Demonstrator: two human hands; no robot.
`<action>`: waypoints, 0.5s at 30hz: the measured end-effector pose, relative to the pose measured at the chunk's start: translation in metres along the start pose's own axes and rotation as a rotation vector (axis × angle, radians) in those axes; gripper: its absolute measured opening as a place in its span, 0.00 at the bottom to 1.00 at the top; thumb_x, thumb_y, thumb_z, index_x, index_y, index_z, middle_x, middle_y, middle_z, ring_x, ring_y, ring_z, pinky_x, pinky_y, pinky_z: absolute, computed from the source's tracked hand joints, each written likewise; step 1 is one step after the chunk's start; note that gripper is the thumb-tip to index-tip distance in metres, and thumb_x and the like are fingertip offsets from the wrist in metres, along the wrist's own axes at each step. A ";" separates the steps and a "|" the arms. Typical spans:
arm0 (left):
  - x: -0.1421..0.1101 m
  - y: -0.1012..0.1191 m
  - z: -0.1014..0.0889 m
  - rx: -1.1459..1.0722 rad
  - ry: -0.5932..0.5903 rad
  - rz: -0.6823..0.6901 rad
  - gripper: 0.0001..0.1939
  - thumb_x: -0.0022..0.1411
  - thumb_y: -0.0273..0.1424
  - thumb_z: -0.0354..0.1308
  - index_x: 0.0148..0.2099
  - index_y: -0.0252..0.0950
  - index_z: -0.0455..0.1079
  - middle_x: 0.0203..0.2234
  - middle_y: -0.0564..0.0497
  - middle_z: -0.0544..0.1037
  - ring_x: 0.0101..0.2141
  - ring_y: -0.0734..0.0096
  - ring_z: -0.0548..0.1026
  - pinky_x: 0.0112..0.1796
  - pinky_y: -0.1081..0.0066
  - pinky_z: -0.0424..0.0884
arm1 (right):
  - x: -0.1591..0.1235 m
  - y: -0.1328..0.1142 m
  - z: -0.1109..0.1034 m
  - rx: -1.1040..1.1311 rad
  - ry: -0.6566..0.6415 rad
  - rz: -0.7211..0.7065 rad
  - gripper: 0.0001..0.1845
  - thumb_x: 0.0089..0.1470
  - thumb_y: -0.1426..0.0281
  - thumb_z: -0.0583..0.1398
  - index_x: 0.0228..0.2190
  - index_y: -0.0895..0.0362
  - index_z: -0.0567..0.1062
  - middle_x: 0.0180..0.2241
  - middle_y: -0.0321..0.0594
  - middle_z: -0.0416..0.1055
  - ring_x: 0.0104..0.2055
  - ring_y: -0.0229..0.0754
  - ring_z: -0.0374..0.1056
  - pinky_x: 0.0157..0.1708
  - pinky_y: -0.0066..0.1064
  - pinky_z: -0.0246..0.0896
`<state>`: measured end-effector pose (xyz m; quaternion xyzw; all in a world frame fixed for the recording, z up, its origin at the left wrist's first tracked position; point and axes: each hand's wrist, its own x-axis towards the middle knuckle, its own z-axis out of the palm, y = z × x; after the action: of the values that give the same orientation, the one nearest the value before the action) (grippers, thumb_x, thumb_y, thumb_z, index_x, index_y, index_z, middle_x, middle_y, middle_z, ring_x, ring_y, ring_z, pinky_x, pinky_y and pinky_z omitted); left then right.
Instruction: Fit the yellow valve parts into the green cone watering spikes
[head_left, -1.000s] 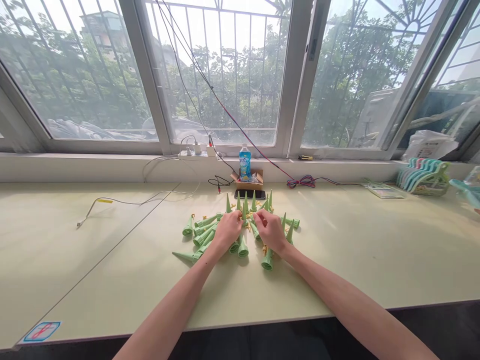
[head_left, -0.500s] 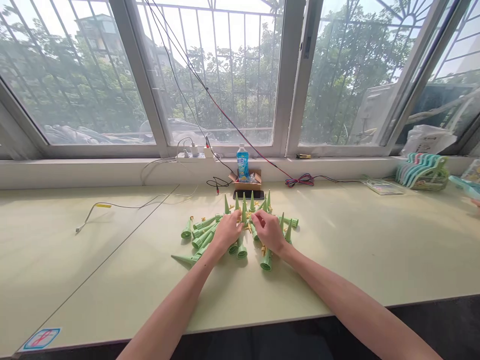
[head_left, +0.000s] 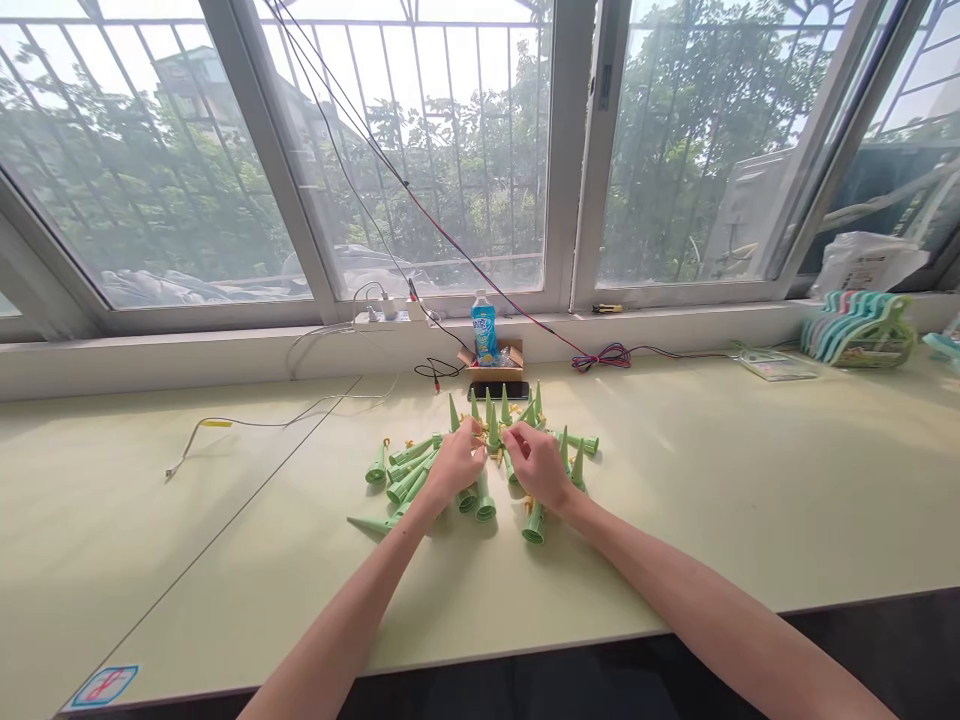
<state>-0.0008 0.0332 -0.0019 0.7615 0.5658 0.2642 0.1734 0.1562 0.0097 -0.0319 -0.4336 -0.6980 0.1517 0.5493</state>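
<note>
A green plastic watering spike (head_left: 493, 428) points tip-up between my two hands. My left hand (head_left: 457, 465) is closed on its left side, thumb and fingers near the wide lower end. From the right, my right hand (head_left: 538, 464) pinches at the spike's lower part; whatever small piece its fingertips cover is hidden. Around both hands several more green spikes lie or stand, such as one lying spike (head_left: 485, 503) with its threaded opening facing me and one upright spike (head_left: 577, 466) by my right wrist. Small yellow valve pieces (head_left: 529, 502) show on and among them.
Behind the spikes lie a black phone (head_left: 498, 391) and a small cardboard box (head_left: 511, 371) with a blue-labelled bottle (head_left: 484, 330). A white cable (head_left: 255, 421) crosses the table at left; bundled wires (head_left: 602, 356) lie at back right, with hangers (head_left: 855, 330) farther right.
The view has shifted slightly. The spike between my hands has moved a little, its tip now lower and slightly to the right. Both hands stay closed in nearly the same place.
</note>
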 end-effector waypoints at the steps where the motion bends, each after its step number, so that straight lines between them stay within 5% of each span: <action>1: 0.000 0.000 0.000 -0.005 -0.008 -0.001 0.12 0.58 0.23 0.50 0.45 0.38 0.62 0.41 0.46 0.81 0.35 0.66 0.77 0.34 0.69 0.69 | 0.000 0.000 0.000 0.001 0.000 -0.001 0.18 0.64 0.60 0.51 0.25 0.55 0.66 0.18 0.31 0.62 0.19 0.34 0.55 0.22 0.27 0.49; 10: -0.004 0.008 -0.015 0.005 -0.051 0.002 0.09 0.61 0.28 0.50 0.44 0.39 0.66 0.42 0.46 0.79 0.24 0.73 0.73 0.24 0.72 0.66 | -0.002 -0.002 0.001 -0.015 -0.012 -0.027 0.17 0.65 0.62 0.51 0.26 0.55 0.68 0.19 0.32 0.61 0.20 0.34 0.54 0.23 0.27 0.50; 15: -0.002 0.007 -0.029 0.107 0.077 0.096 0.07 0.61 0.30 0.51 0.37 0.37 0.70 0.36 0.48 0.79 0.32 0.67 0.75 0.31 0.70 0.67 | -0.003 -0.003 0.000 -0.038 -0.011 -0.032 0.17 0.65 0.63 0.51 0.25 0.55 0.67 0.18 0.31 0.60 0.20 0.35 0.55 0.23 0.27 0.51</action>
<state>-0.0128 0.0279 0.0250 0.7851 0.5483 0.2708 0.0978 0.1549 0.0054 -0.0313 -0.4320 -0.7107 0.1319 0.5393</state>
